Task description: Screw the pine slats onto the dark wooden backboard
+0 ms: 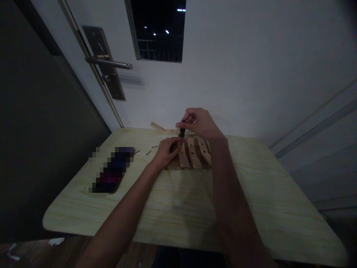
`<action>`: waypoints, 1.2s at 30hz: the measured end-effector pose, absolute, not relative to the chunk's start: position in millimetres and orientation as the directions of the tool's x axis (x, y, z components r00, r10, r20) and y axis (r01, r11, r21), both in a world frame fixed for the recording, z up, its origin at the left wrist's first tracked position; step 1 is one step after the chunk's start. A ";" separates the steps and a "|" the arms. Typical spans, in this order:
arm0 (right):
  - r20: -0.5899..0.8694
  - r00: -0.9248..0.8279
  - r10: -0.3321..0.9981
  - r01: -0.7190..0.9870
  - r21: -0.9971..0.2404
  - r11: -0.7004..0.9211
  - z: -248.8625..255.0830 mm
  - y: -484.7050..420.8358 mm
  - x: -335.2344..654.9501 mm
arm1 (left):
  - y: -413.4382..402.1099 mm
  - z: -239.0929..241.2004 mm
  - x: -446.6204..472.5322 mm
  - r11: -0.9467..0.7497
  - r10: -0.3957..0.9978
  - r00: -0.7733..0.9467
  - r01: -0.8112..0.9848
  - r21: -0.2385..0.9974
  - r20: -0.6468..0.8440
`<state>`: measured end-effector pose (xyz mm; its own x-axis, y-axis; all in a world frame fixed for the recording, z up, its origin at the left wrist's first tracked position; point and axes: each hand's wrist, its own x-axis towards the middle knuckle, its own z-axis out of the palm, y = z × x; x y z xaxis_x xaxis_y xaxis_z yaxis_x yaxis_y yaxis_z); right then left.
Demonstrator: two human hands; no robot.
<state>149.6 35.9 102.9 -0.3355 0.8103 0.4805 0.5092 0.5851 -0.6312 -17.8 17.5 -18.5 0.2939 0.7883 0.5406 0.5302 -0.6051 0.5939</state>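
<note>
A small assembly of wooden slats (192,154) lies near the far middle of the pale wooden table (181,201). My right hand (199,123) is closed round the dark handle of a screwdriver (182,134), held upright with its tip down on the left slat. My left hand (166,149) rests on the table beside that slat, its fingers pinched together at the screwdriver's tip; what they pinch is too small to make out. Another loose wooden piece (158,127) lies behind the hands.
A few small dark screws (148,152) lie on the table left of the slats. A dark blurred-out object (113,170) sits further left. A door with a metal lever handle (110,63) stands behind, and the wall is close to the table's far edge.
</note>
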 end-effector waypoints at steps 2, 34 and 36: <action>0.484 -0.317 0.815 0.510 -0.638 0.577 102.2 36.5 147.7 | 17.5 -17.7 -17.7 -0.601 0.792 0.298 0.536 0.593 0.533; 0.396 -0.482 0.782 0.465 -0.640 0.611 107.9 34.8 153.1 | 15.6 -17.1 -17.4 -0.585 0.805 0.285 0.526 0.617 0.521; 0.392 -0.477 0.787 0.469 -0.643 0.605 107.0 35.4 153.9 | 14.9 -16.2 -17.4 -0.581 0.808 0.286 0.527 0.620 0.514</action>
<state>153.9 35.4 107.0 -0.4769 0.7868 0.3917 0.4694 0.6048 -0.6434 -17.4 14.9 -16.2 0.2864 0.8085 0.5141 0.5269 -0.5811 0.6203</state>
